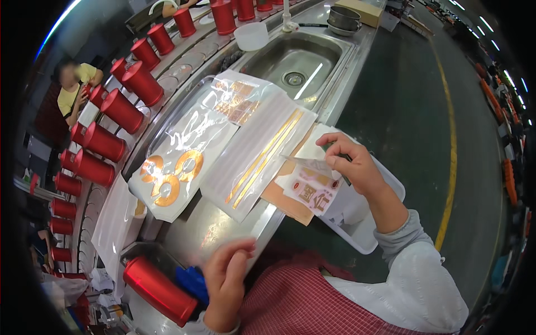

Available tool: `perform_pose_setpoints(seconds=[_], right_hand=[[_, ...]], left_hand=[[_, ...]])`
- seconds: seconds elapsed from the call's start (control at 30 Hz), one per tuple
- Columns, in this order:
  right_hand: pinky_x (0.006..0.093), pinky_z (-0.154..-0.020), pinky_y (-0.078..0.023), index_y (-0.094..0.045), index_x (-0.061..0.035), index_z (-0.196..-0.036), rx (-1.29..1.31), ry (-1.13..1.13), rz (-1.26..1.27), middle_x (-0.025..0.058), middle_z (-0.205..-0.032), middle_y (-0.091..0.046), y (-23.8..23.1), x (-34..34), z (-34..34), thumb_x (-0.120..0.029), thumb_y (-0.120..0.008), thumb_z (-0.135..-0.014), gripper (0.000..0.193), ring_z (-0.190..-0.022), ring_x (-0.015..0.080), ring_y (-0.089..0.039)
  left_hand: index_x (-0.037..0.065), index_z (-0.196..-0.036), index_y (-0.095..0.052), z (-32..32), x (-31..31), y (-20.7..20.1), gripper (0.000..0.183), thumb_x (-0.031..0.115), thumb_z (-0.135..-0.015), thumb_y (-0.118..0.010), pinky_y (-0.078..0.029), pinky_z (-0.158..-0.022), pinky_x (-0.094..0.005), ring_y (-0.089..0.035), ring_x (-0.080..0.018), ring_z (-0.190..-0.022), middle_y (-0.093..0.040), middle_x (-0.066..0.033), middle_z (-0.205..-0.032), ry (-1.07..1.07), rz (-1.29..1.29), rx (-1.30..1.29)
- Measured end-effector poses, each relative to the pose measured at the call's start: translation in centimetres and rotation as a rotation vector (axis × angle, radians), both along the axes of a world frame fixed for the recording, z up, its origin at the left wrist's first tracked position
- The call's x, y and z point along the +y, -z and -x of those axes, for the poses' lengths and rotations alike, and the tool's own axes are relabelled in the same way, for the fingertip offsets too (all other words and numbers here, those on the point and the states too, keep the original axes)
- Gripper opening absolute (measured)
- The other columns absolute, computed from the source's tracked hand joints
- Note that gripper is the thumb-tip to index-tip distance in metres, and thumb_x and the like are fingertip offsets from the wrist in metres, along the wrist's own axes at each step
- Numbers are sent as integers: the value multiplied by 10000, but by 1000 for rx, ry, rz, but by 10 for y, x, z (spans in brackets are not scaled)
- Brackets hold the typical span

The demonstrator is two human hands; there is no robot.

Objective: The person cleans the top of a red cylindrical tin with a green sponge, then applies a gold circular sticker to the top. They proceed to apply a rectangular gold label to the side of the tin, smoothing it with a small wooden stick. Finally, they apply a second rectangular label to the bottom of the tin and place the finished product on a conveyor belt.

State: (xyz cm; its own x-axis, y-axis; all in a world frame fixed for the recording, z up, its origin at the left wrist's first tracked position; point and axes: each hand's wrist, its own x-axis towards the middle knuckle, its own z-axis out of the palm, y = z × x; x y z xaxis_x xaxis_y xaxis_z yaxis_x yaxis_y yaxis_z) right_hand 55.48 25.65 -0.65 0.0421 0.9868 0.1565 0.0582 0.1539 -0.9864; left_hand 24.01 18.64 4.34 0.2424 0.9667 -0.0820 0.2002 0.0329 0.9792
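My right hand (354,164) is closed in a pinch around a thin dark strip-like tool, whose exact kind I cannot make out. A piece of clear film (308,163) shows beside its fingertips. Below that hand, a white sticker sheet (314,192) with gold and brown lettering lies on brown card (298,211). My left hand (228,273) holds nothing, its fingers stretched out above the metal bench edge. Just left of it are a crumpled blue cloth (192,283) and a shiny red canister (159,290) lying on its side.
Sheets with gold rings (166,190) and gold stripes (241,187) cover the bench, with a steel sink (296,58) beyond. A white plastic tub (363,245) stands at the right. Red canisters (104,140) line the conveyor; a person in yellow (75,92) sits across it.
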Motion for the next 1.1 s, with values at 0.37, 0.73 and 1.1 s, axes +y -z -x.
perform_pose_setpoints(seconds=[0.37,0.73,1.1], right_hand=[[467,-992,-421,-669,-48,-967,-592,-248,-530,148,-1220,-544,5,-26,16,-70,-746,-712,267,-1184,366,-501],[435,-953,-412,-641,-45,-821,-770,-406,-512,122,-1206,-539,-33,43,-13,-147,-763,-731,182,-1188,329,-473],[257,-807,-434,-630,-8,-904,-324,-99,15,16,-1152,-542,-36,5,-138,-152,-648,-881,146,-969,116,-512]], left_hand=[[-11,-1140,-545,-120,70,72,258,166,-954,-561,-530,-702,-328,-655,-226,-819,-634,-106,-996,-57,264,-350],[-13,-1039,-572,-102,58,46,132,83,-948,-577,-497,-639,-285,-630,-150,-717,-654,-123,-834,-85,-301,80],[51,-1027,-531,-101,52,11,55,86,-986,-519,-476,-571,-236,-598,-109,-694,-596,-56,-917,-272,-117,-300]])
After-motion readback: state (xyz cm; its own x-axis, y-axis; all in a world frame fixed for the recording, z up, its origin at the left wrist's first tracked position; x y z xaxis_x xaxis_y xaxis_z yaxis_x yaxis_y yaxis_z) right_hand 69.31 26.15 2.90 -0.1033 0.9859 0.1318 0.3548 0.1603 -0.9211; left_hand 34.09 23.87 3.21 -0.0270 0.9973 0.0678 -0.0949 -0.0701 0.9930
